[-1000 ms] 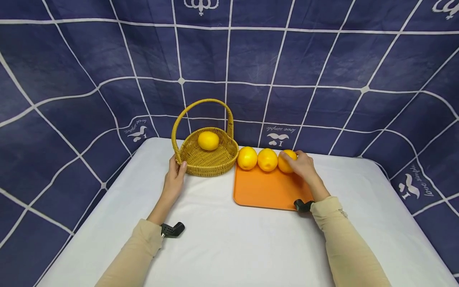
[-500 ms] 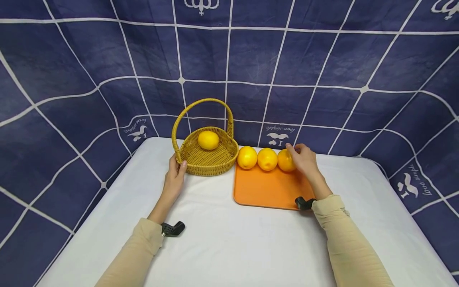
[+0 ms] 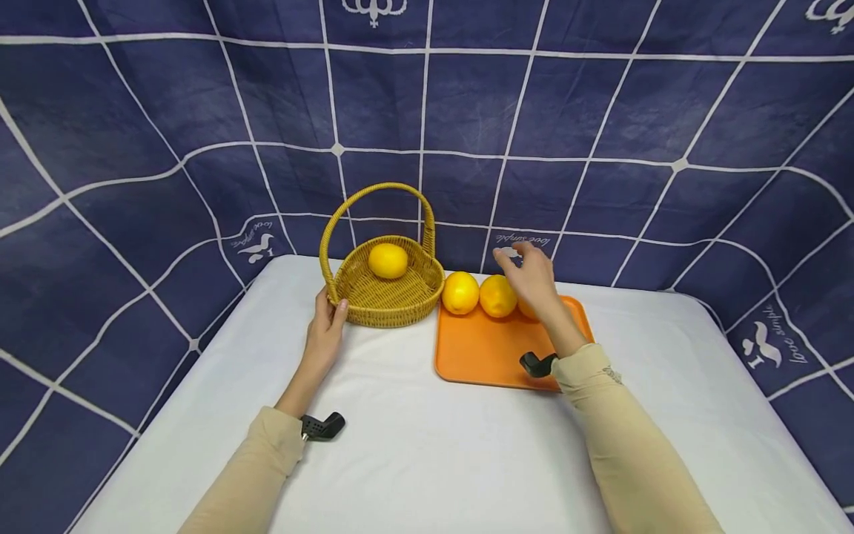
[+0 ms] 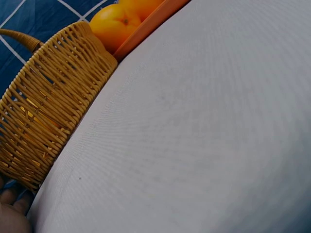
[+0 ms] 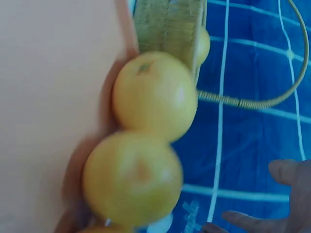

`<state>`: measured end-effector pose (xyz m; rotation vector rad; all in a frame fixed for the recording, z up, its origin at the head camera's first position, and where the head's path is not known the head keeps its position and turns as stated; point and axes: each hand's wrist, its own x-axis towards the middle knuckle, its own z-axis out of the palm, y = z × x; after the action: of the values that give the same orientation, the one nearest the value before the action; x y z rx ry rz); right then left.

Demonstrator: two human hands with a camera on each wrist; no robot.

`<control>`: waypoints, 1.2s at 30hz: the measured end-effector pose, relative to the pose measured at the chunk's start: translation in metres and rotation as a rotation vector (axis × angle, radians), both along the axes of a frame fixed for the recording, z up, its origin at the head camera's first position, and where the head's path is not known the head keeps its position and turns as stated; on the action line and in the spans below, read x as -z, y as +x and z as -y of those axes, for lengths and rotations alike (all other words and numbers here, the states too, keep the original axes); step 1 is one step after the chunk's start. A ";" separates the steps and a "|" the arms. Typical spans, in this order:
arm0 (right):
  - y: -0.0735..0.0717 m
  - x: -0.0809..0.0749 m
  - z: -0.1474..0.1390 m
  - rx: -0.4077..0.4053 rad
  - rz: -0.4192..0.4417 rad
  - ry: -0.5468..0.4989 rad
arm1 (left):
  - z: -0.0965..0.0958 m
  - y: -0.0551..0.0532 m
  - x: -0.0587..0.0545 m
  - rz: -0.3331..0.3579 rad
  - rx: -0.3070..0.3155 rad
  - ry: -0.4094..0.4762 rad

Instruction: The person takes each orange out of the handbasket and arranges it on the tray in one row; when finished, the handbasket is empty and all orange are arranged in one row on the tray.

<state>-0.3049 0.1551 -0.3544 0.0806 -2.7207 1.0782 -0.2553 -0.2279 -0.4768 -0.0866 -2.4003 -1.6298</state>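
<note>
My left hand (image 3: pixel 323 334) holds the left side of a woven wicker basket (image 3: pixel 387 317), thumb at the front and fingers near the foot of its tall handle. One orange (image 3: pixel 388 261) lies inside the basket. In the left wrist view only part of the hand (image 4: pixel 13 213) shows at the corner, beside the basket wall (image 4: pixel 53 97). My right hand (image 3: pixel 534 282) hovers above an orange tray (image 3: pixel 494 356), fingers apart and holding nothing. Along the tray's back edge sit a left orange (image 3: pixel 460 293), a middle orange (image 3: pixel 498 297) and a right orange (image 3: pixel 527 308), the last mostly hidden by the hand.
A white cloth (image 3: pixel 427 460) covers the table. Behind it and at the sides hangs a blue curtain (image 3: pixel 600 111) with white lines. The basket's right side stands close to the tray's left corner. The arched handle (image 3: pixel 378 188) rises above the basket.
My right hand has let go of the right orange and lifted up and to the left, now over the tray's back edge. The left hand and the basket have stayed in place.
</note>
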 end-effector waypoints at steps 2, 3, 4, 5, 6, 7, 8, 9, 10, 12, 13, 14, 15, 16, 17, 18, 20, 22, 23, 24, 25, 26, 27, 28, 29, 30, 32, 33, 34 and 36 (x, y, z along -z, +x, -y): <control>-0.002 -0.002 0.012 -0.023 -0.012 -0.001 | 0.000 0.001 0.000 0.004 0.003 0.003; -0.002 -0.003 0.018 -0.037 -0.018 0.001 | 0.000 0.001 0.000 0.007 0.006 0.002; -0.003 -0.004 0.024 -0.051 -0.021 -0.002 | -0.001 0.002 0.000 0.008 0.004 0.002; -0.003 -0.004 0.031 -0.067 -0.024 -0.004 | -0.001 0.002 0.000 0.010 0.006 0.002; -0.003 -0.005 0.037 -0.083 -0.026 -0.005 | -0.001 0.002 0.000 0.013 0.006 0.000; -0.003 -0.006 0.043 -0.098 -0.026 -0.006 | -0.002 0.002 0.000 0.014 0.007 -0.003; -0.003 -0.006 0.049 -0.115 -0.027 -0.005 | -0.002 0.002 0.000 0.015 0.006 -0.004; -0.004 -0.006 0.055 -0.130 -0.027 -0.002 | -0.003 0.002 0.000 0.014 0.007 -0.004; -0.004 -0.007 0.061 -0.142 -0.023 -0.001 | -0.003 0.002 0.000 0.013 0.005 -0.005; -0.008 -0.006 0.072 -0.165 -0.029 0.006 | -0.003 0.002 0.000 0.016 0.003 -0.011; -0.010 -0.005 0.077 -0.178 -0.027 0.001 | -0.002 0.003 0.000 0.015 0.000 -0.014; -0.012 -0.004 0.082 -0.195 -0.025 -0.005 | -0.002 0.003 -0.001 0.015 -0.002 -0.013; -0.014 -0.003 0.087 -0.209 -0.023 -0.012 | -0.002 0.003 0.000 0.015 -0.004 -0.014; -0.017 -0.002 0.091 -0.223 -0.022 -0.017 | -0.001 0.003 -0.001 0.015 -0.006 -0.014; -0.019 0.000 0.095 -0.241 -0.020 -0.026 | 0.000 0.003 -0.001 0.016 -0.007 -0.013; -0.022 0.001 0.099 -0.260 -0.019 -0.035 | 0.000 0.003 0.000 0.015 -0.008 -0.014; -0.026 0.004 0.107 -0.293 -0.018 -0.031 | 0.000 0.003 0.000 0.012 -0.010 -0.009; -0.032 0.009 0.114 -0.325 -0.024 -0.010 | 0.001 0.003 0.000 0.013 -0.007 -0.009; -0.035 0.010 0.117 -0.339 -0.025 -0.004 | 0.001 0.003 0.000 0.014 -0.009 -0.010; -0.037 0.012 0.121 -0.352 -0.025 0.002 | 0.001 0.003 0.001 0.014 -0.009 -0.010; -0.039 0.014 0.124 -0.364 -0.022 0.008 | 0.001 0.003 0.001 0.016 -0.011 -0.010; -0.041 0.015 0.128 -0.375 -0.017 0.012 | 0.002 0.003 0.001 0.018 -0.010 -0.012; -0.044 0.017 0.131 -0.386 -0.011 0.015 | 0.002 0.004 0.002 0.018 -0.006 -0.014; -0.046 0.018 0.134 -0.393 -0.004 0.013 | 0.001 0.004 0.002 0.017 -0.007 -0.015; -0.048 0.019 0.137 -0.403 0.001 0.014 | 0.002 0.003 0.002 0.015 -0.007 -0.017; -0.050 0.020 0.139 -0.416 0.009 0.016 | 0.002 0.004 0.002 0.013 -0.008 -0.019; -0.054 0.023 0.144 -0.440 0.020 0.029 | 0.002 0.004 0.001 0.005 -0.007 -0.011; -0.056 0.024 0.145 -0.450 0.024 0.029 | 0.001 0.003 0.001 0.001 -0.006 -0.006; -0.058 0.026 0.146 -0.457 0.028 0.029 | 0.001 0.003 0.000 -0.004 -0.006 -0.003; -0.062 0.029 0.148 -0.465 0.035 0.025 | 0.000 0.003 -0.001 -0.005 -0.003 0.003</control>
<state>-0.3670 0.0073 -0.3832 0.7348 -2.8181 1.1602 -0.2526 -0.2275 -0.4758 -0.0858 -2.3933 -1.6302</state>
